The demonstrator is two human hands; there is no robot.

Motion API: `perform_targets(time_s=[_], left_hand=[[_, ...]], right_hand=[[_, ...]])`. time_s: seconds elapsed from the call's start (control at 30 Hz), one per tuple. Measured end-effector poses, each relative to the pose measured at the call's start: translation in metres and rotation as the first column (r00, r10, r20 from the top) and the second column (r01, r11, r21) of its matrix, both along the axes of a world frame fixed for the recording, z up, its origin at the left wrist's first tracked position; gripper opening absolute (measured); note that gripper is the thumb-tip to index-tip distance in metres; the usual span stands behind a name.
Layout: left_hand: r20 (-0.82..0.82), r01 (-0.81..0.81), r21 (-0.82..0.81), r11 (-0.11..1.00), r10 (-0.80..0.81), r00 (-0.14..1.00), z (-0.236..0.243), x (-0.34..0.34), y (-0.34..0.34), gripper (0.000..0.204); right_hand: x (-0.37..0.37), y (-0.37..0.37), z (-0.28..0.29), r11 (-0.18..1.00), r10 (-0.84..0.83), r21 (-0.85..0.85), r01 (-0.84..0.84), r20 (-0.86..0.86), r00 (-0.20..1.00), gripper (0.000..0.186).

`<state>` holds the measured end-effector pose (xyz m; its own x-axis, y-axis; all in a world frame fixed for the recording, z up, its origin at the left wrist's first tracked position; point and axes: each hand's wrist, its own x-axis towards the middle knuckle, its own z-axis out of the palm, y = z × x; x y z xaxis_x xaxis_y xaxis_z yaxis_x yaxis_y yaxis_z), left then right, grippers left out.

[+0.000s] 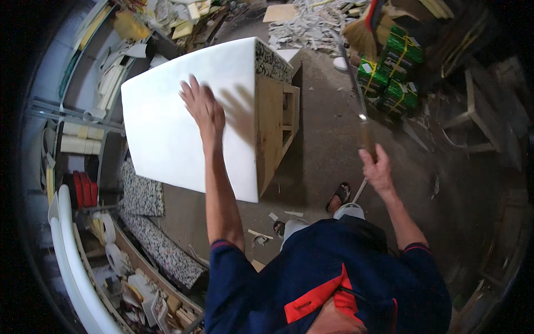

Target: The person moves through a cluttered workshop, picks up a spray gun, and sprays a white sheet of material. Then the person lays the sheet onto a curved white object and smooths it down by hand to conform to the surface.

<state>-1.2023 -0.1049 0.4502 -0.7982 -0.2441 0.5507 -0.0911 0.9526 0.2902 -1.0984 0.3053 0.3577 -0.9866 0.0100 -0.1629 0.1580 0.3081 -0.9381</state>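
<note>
Biggest thing here's the white foam slab [172,128], ahead and a bit left of the wearer, covering one face of a wooden frame [270,128]. Then there's a long, thin tool [365,133] with a brownish handle, out to the right. Right hand [378,170]'s wrapped around that handle. Left hand [207,114]'s empty, fingers spread over the foam, can't tell if it's touching.

And there, on the green packs [398,51], sit small white labels [367,68], but they're far too tiny to make out from here; not a word reads clearly anywhere!
</note>
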Motion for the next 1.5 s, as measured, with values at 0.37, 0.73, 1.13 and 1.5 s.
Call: perform_targets(time_s=[0.37, 0.73, 1.13, 1.5], left_hand=[[0.143, -0.142, -0.020, 0.990, 0.144, 0.979, -0.058, -0.032, 0.043, 0.080], [0.296, -0.389, 0.097, 0.916, 0.347, 0.890, -0.083, 0.052, 0.055, 0.087], [0.391, -0.608, 0.169, 0.776, 0.513, 0.764, -0.002, -0.105, -0.015, 0.064], [0.309, -0.619, 0.664, 0.418, 0.601, 0.737, -0.014, -0.100, 0.036, 0.092]], right_hand=[[-0.084, 0.083, -0.085, 0.992, -0.041, 0.128, 0.008, 0.258, 0.965, 0.040], [-0.221, 0.089, -0.115, 0.993, -0.009, 0.112, -0.029, 0.322, 0.947, 0.033], [-0.446, 0.025, -0.097, 0.826, 0.321, 0.477, -0.302, 0.043, 0.946, 0.036], [-0.634, 0.108, -0.172, 0.635, 0.177, 0.637, -0.437, 0.430, 0.885, 0.056]])
